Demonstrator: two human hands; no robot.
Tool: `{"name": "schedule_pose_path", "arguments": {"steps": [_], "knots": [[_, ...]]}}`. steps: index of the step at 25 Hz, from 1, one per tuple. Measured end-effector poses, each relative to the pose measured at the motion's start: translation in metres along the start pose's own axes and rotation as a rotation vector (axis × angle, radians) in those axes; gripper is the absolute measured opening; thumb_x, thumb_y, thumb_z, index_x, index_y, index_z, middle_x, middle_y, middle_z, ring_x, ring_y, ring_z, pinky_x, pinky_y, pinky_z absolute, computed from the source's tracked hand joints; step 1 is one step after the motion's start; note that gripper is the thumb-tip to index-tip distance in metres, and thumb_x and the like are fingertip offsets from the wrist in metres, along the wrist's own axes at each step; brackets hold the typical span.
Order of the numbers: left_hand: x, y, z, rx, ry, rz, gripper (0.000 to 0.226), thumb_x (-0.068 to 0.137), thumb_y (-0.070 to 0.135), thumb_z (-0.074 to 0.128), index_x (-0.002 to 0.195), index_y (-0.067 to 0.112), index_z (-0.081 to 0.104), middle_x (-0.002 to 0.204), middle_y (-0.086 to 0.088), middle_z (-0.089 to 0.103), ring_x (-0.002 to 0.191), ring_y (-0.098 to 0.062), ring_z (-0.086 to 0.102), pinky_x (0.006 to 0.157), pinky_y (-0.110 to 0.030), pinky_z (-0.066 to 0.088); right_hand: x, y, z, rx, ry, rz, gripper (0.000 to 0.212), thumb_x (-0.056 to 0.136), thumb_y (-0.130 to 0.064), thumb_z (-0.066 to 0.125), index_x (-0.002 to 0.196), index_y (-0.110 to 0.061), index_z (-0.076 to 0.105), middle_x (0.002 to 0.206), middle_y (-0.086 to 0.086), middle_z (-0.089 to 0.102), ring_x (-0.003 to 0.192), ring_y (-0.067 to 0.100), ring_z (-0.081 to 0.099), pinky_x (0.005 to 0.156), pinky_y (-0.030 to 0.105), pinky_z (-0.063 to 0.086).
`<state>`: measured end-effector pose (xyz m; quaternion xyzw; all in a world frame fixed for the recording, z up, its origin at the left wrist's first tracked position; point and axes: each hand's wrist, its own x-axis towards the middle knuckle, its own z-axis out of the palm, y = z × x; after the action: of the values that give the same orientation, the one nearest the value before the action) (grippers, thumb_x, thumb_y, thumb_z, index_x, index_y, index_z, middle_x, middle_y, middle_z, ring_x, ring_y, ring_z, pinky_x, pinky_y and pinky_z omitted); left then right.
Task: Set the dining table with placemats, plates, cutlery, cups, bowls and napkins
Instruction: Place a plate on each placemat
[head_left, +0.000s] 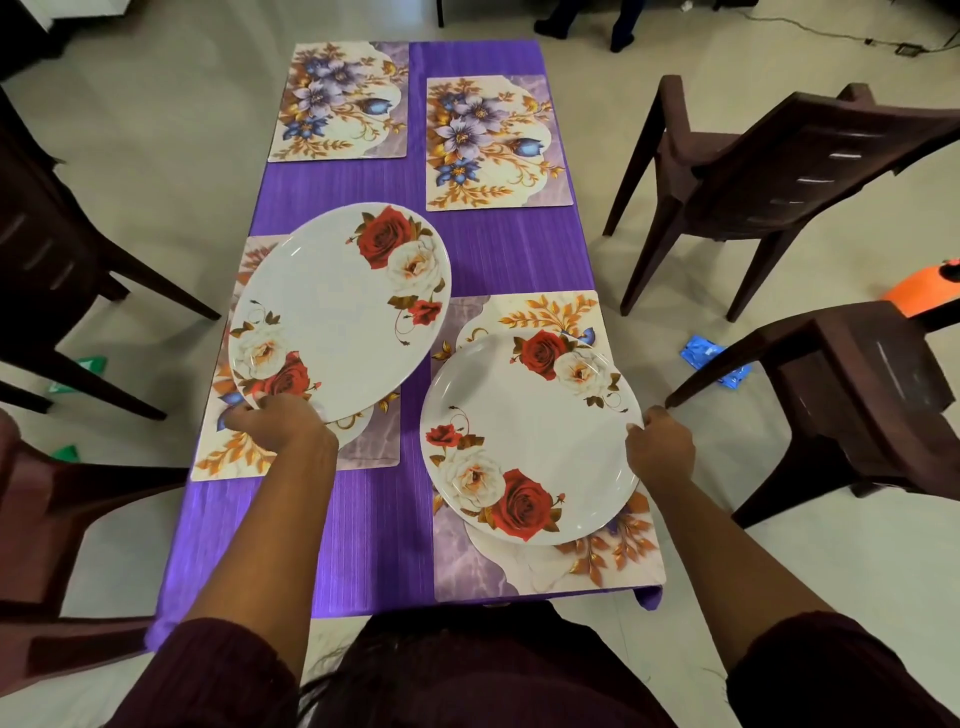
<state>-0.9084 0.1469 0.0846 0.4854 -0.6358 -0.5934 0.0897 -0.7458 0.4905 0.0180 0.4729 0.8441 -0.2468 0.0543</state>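
Two white plates with red and white roses are in my hands. My left hand (283, 423) grips the near rim of the left plate (337, 306), which is tilted up above the near left placemat (228, 457). My right hand (660, 447) grips the right rim of the right plate (524, 436), which lies on or just above the near right placemat (587, 571). Two more floral placemats lie bare at the far left (337, 101) and far right (493, 143) of the purple tablecloth (363, 545).
Dark brown plastic chairs stand around the table: two on the right (779, 166) (857, 395) and two on the left (52, 260) (62, 519). A person's legs (587, 21) show beyond the far end. Blue packaging (714, 364) and an orange object (924, 288) lie on the floor at right.
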Motion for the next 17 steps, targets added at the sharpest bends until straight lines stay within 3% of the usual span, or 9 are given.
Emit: {"name": "schedule_pose_path", "arguments": {"steps": [2, 4, 6, 8, 11, 13, 15, 17], "knots": [[0.002, -0.003, -0.001, -0.028, 0.008, 0.016, 0.039, 0.101, 0.018, 0.035, 0.140, 0.016, 0.032, 0.123, -0.004, 0.049, 0.102, -0.015, 0.054, 0.067, -0.017, 0.042, -0.001, -0.001, 0.000, 0.018, -0.018, 0.021, 0.023, 0.095, -0.022, 0.055, 0.112, -0.006, 0.057, 0.108, 0.015, 0.064, 0.086, 0.024, 0.053, 0.072, 0.031, 0.042], [0.004, -0.002, -0.003, -0.064, 0.011, 0.029, 0.037, 0.099, 0.016, 0.036, 0.136, 0.016, 0.036, 0.123, -0.007, 0.051, 0.101, -0.018, 0.057, 0.068, -0.022, 0.046, -0.005, -0.008, 0.000, 0.038, 0.066, 0.026, 0.034, 0.092, -0.023, 0.059, 0.121, -0.008, 0.052, 0.120, 0.015, 0.059, 0.105, 0.031, 0.055, 0.084, 0.039, 0.046], [0.006, -0.003, -0.008, -0.041, 0.008, 0.054, 0.033, 0.101, 0.017, 0.036, 0.134, 0.013, 0.038, 0.125, -0.010, 0.053, 0.098, -0.018, 0.056, 0.066, -0.022, 0.045, -0.009, -0.026, -0.002, -0.044, 0.273, -0.124, 0.041, 0.091, -0.025, 0.059, 0.128, -0.009, 0.049, 0.126, 0.015, 0.053, 0.115, 0.035, 0.049, 0.092, 0.046, 0.042], [0.010, 0.000, -0.013, -0.003, 0.029, 0.100, 0.030, 0.103, 0.020, 0.036, 0.132, 0.010, 0.039, 0.123, -0.011, 0.054, 0.095, -0.019, 0.053, 0.069, -0.026, 0.043, -0.015, -0.062, 0.001, 0.014, 0.343, -0.370, 0.034, 0.094, -0.023, 0.055, 0.124, -0.008, 0.054, 0.121, 0.014, 0.057, 0.111, 0.034, 0.050, 0.090, 0.044, 0.042], [0.019, 0.003, -0.022, 0.037, 0.016, 0.168, 0.028, 0.104, 0.024, 0.038, 0.127, 0.008, 0.042, 0.118, -0.011, 0.057, 0.099, -0.025, 0.056, 0.073, -0.026, 0.041, -0.035, -0.130, 0.016, 0.304, 0.183, -0.560, 0.031, 0.101, -0.027, 0.047, 0.122, -0.007, 0.058, 0.119, 0.012, 0.064, 0.110, 0.029, 0.057, 0.090, 0.037, 0.047], [0.032, 0.006, -0.030, 0.061, -0.022, 0.196, 0.028, 0.104, 0.023, 0.040, 0.126, 0.006, 0.042, 0.121, -0.015, 0.058, 0.103, -0.028, 0.058, 0.073, -0.026, 0.041, -0.055, -0.174, 0.030, 0.448, -0.039, -0.531, 0.033, 0.103, -0.030, 0.042, 0.120, -0.009, 0.059, 0.112, 0.009, 0.067, 0.102, 0.026, 0.064, 0.084, 0.031, 0.050], [0.046, 0.011, -0.038, 0.115, -0.040, 0.233, 0.030, 0.104, 0.021, 0.040, 0.127, 0.002, 0.043, 0.119, -0.014, 0.058, 0.104, -0.028, 0.057, 0.071, -0.023, 0.039, -0.075, -0.205, 0.047, 0.535, -0.297, -0.439, 0.033, 0.104, -0.034, 0.037, 0.115, -0.012, 0.058, 0.105, 0.007, 0.067, 0.091, 0.025, 0.068, 0.078, 0.034, 0.056], [0.065, 0.018, -0.045, 0.144, -0.056, 0.265, 0.031, 0.104, 0.021, 0.041, 0.127, 0.000, 0.044, 0.111, -0.010, 0.057, 0.095, -0.022, 0.054, 0.070, -0.021, 0.037, -0.090, -0.225, 0.065, 0.536, -0.396, -0.390, 0.031, 0.104, -0.036, 0.037, 0.110, -0.013, 0.056, 0.105, 0.007, 0.067, 0.091, 0.024, 0.067, 0.080, 0.039, 0.059]]}}
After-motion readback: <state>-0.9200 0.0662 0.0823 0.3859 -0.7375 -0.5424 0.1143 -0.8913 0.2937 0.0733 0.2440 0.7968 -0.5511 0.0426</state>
